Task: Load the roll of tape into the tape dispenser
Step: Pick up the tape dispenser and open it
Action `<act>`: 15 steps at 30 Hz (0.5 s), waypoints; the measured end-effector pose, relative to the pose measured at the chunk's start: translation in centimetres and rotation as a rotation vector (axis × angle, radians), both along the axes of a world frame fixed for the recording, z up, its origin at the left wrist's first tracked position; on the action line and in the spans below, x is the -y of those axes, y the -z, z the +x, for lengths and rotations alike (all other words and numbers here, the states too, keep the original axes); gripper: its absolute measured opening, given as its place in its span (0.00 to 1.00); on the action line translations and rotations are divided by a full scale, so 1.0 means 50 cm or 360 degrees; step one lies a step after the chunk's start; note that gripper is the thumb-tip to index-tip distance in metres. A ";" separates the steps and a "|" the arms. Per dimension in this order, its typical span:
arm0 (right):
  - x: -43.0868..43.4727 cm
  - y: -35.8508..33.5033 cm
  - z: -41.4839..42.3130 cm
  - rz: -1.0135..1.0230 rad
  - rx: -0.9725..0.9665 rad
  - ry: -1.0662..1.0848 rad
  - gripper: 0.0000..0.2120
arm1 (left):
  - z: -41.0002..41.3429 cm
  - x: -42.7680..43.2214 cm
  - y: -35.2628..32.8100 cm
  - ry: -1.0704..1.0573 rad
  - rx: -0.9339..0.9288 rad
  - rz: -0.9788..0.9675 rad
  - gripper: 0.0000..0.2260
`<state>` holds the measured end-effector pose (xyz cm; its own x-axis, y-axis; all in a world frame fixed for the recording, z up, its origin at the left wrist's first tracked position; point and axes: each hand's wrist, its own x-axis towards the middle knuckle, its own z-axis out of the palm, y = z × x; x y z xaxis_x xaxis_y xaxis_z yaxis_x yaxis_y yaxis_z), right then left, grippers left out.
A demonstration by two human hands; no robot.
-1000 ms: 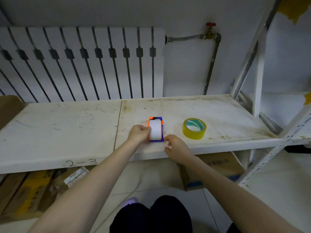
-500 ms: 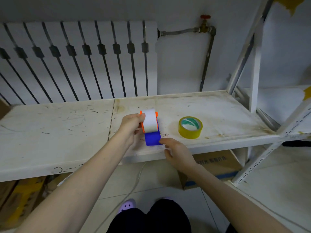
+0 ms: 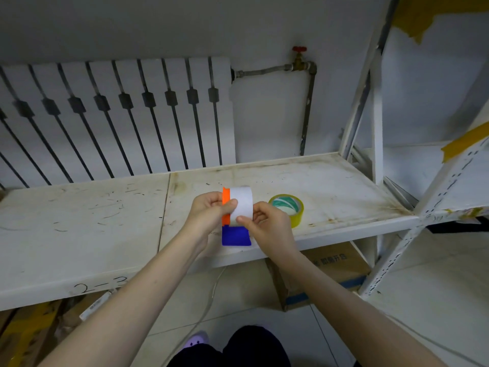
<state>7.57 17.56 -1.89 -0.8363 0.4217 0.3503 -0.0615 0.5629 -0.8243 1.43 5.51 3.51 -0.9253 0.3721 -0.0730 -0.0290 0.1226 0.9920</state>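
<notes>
Single head-worn wide-angle view, looking forward and down from above the person's own arms. Faces a white shelf (image 3: 79,234) backed by a radiator (image 3: 119,115) on the wall, close range: both hands meet near frame centre at about arm's length, knees and floor at the bottom edge. Fisheye bends the shelving upright (image 3: 375,115) at right. No second view.

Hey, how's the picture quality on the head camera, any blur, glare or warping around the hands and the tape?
Head view: light is soft and even, with no glare on the shelf; the left hand, right hand, tape dispenser and yellow tape roll look sharp; wide-angle distortion bends the radiator and shelf post toward the edges; the corners look darker.
</notes>
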 end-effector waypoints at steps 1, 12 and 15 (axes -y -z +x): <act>-0.001 0.002 0.003 -0.0031 0.0008 -0.0003 0.10 | 0.002 0.001 -0.001 -0.0007 0.0006 -0.0013 0.03; -0.054 0.009 0.017 -0.0573 0.0124 -0.0275 0.03 | -0.008 -0.009 0.019 -0.0097 0.0242 -0.0095 0.03; -0.061 0.013 0.022 -0.0401 0.0134 -0.0152 0.03 | -0.010 -0.022 0.020 -0.0158 0.0228 -0.0122 0.06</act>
<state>8.65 20.60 -2.54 -0.8982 0.4047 0.1718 -0.0295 0.3345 -0.9420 0.95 6.61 2.51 -0.9354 0.2678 -0.2309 -0.1847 0.1869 0.9649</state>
